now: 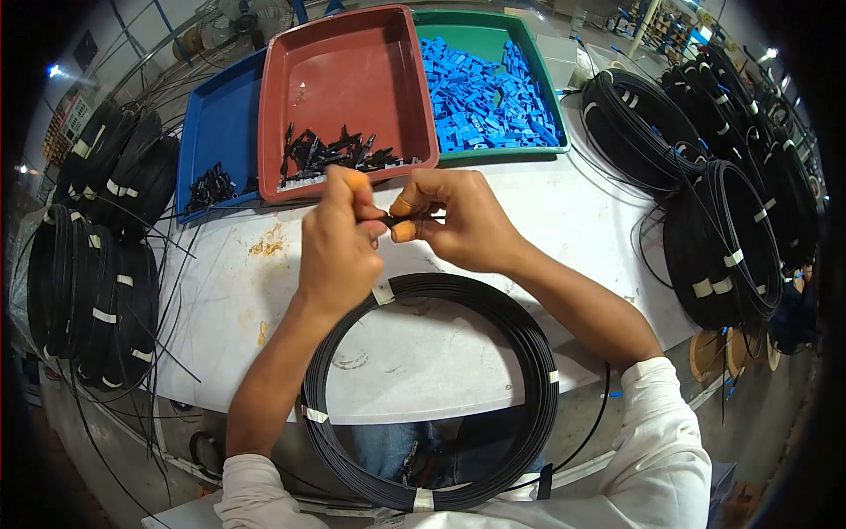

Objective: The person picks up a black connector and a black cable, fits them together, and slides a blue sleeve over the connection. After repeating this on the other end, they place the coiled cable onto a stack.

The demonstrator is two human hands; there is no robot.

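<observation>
Pinching a small black piece [389, 222] between the fingertips of both hands, held over the white table [216, 309], just on the near side of the red tray [344, 84]. Left hand [339, 251] is clamped on its left end, knuckles up. Right hand [467, 220] is clamped on the other end, thumb and finger pressed together. Hands nearly touching. Can't tell if the piece is a cable end or a connector; fingers cover most of it. Orange finger covers [404, 232] on both hands.

Cable coil [539, 353], black, lies right below the hands: far part on the table, near part past the edge, over the jeans [388, 448]. White tape bands [424, 500] hold it at several spots. Loose cable [606, 397] curves up by the right forearm.

Trays sit side by side at the far side. Red one has black connectors [322, 152] heaped at its near end. Blue tray [220, 123], left of it, has a smaller black pile [211, 187]. Green tray [458, 28], right of it, is loaded with blue pieces [485, 97].

More taped coils both sides: left stack [92, 300], right stack [705, 251].
</observation>
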